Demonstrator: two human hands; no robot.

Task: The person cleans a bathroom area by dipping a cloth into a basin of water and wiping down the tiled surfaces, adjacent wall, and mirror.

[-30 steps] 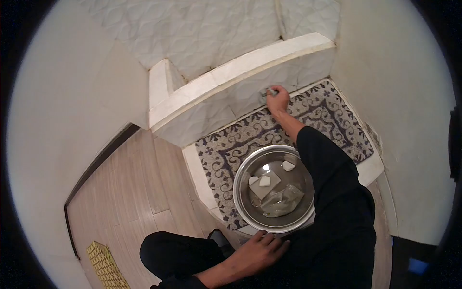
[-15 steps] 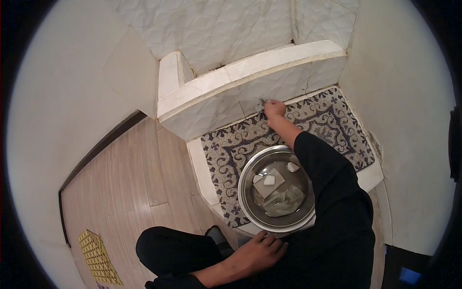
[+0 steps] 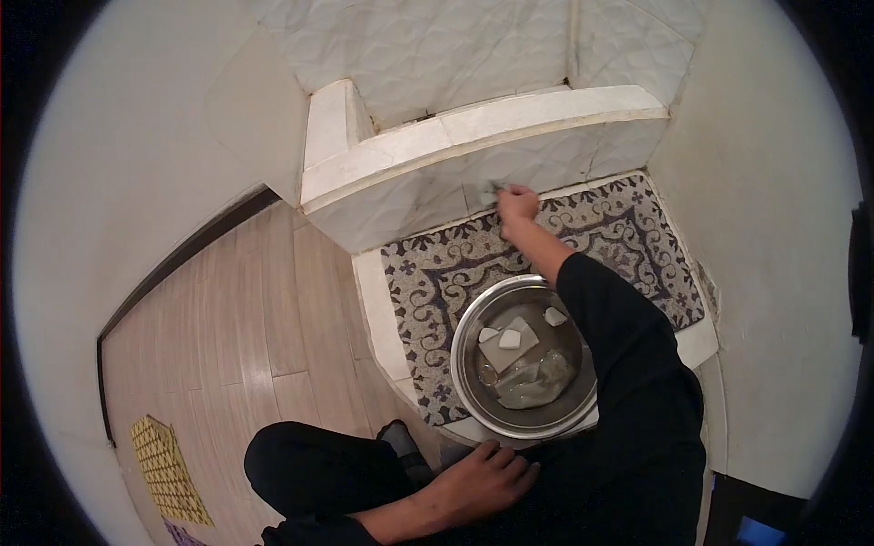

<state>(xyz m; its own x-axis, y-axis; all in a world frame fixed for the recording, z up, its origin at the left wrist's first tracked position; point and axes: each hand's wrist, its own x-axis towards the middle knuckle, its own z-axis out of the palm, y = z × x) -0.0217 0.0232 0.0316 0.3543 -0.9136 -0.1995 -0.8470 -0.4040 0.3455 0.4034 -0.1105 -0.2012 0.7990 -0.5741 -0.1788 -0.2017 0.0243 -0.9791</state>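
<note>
My right hand (image 3: 518,204) reaches out to the low marble-patterned tiled wall (image 3: 410,207). Its fingers are closed on a small greyish piece (image 3: 494,189), blurred and pressed to the tile face just above the mat; its kind cannot be made out. My left hand (image 3: 492,475) rests on my dark-clothed leg beside the near rim of a metal basin (image 3: 462,387), fingers loosely bent and apart, holding nothing. Inside the basin are shallow water, a flat light square piece (image 3: 496,357), small white blocks (image 3: 555,317) and a crumpled wet translucent sheet or cloth (image 3: 539,382).
A patterned mat (image 3: 432,273) covers the raised step under the basin. Wood-look floor (image 3: 246,337) lies to the left, with a yellow patterned piece (image 3: 168,469) on it. A plain wall (image 3: 774,227) rises close on the right. My foot (image 3: 405,450) is near the step.
The view has shifted slightly. My right hand has slid a little to the left along the tile, still gripping the greyish piece. My left hand stays on my leg.
</note>
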